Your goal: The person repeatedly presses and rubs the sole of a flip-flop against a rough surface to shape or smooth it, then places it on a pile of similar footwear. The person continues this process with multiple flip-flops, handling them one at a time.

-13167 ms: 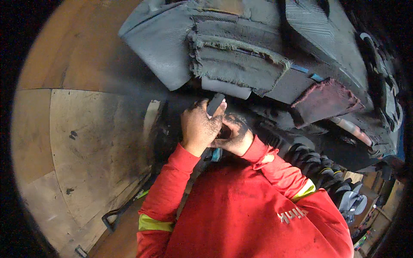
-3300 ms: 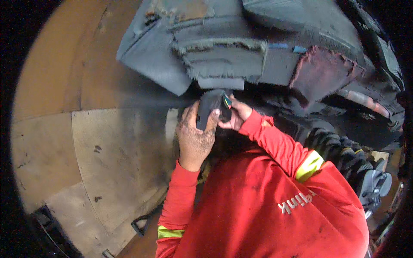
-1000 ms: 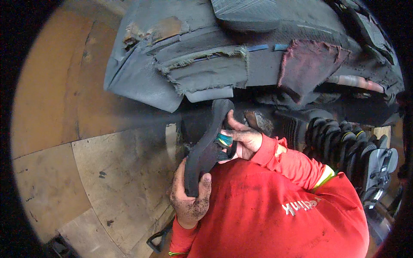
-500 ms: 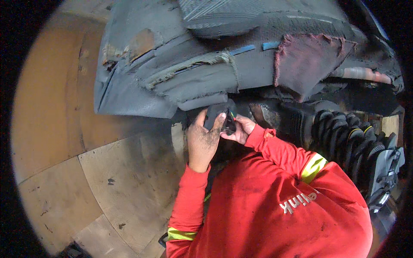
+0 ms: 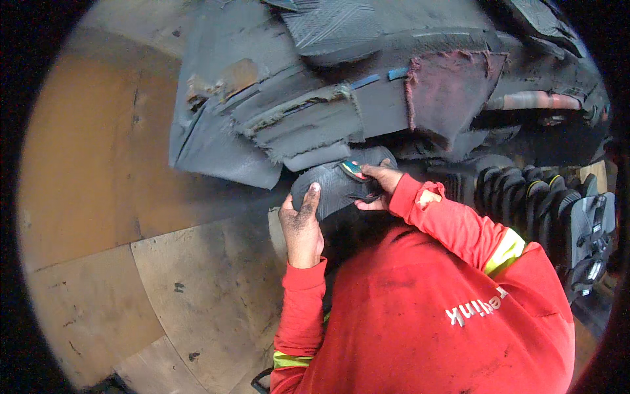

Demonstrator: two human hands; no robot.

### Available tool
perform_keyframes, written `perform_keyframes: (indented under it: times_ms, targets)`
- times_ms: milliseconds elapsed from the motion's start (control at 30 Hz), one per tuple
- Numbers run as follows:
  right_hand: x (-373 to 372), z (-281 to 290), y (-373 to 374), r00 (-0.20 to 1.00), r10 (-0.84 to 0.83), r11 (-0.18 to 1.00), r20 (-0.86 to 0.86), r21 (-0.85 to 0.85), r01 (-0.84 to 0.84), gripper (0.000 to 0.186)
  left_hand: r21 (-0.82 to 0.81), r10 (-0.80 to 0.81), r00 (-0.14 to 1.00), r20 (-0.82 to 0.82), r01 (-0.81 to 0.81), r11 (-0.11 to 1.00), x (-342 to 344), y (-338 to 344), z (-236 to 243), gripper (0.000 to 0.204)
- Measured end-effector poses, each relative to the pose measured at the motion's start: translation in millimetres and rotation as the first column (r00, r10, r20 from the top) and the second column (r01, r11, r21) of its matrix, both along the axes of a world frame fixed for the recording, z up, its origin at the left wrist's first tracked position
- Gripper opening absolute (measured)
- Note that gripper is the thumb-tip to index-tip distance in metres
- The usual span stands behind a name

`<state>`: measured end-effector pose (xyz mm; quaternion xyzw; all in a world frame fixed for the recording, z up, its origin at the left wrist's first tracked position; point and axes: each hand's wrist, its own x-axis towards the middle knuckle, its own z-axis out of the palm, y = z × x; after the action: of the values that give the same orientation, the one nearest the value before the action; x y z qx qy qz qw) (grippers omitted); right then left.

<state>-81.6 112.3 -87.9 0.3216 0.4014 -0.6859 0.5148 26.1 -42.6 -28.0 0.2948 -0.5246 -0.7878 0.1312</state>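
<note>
We see a dark sandal (image 5: 325, 190) held in both hands just in front of the near edge of the dusty grey bench (image 5: 252, 36); we cannot tell whether it touches that edge. At the sandal's left end, the left hand (image 5: 303, 224) pinches the sole, its thumb pressed flat on the patterned face and its other fingers mostly hidden behind. The right hand (image 5: 382, 184) grips around the strap with its green patch (image 5: 354, 170), fingers bent; we cannot make out each fingertip. On the bench's near side we find a frayed grey cloth (image 5: 308, 125) and, to its right, a maroon cloth (image 5: 440, 98). A ridged sole (image 5: 335, 29) lies on top of the bench. In front of the bench's right end we see a row of dark sandals (image 5: 535, 200), and left of the bench, wooden boards (image 5: 216, 276).
</note>
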Motion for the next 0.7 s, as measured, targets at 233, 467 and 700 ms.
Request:
perform_keyframes:
  times_ms: [233, 467, 700]
  targets:
    - [30, 36, -14, 0.984, 0.103, 0.989, -0.143, -0.094, -0.117, 0.082, 0.081, 0.164, 0.986, -0.031, -0.161, 0.984, 58, -2, 33, 0.032]
    - [71, 33, -26, 0.989, -0.029, 0.882, -0.145, -0.470, -0.043, 0.070, -0.484, -0.028, 0.990, 0.135, 0.091, 0.870, 114, -5, 71, 0.061]
    - [7, -26, -26, 0.995, -0.012, 0.934, -0.099, -0.356, -0.024, 0.027, -0.708, -0.136, 0.947, 0.292, 0.309, 0.636, 24, -6, 36, 0.051]
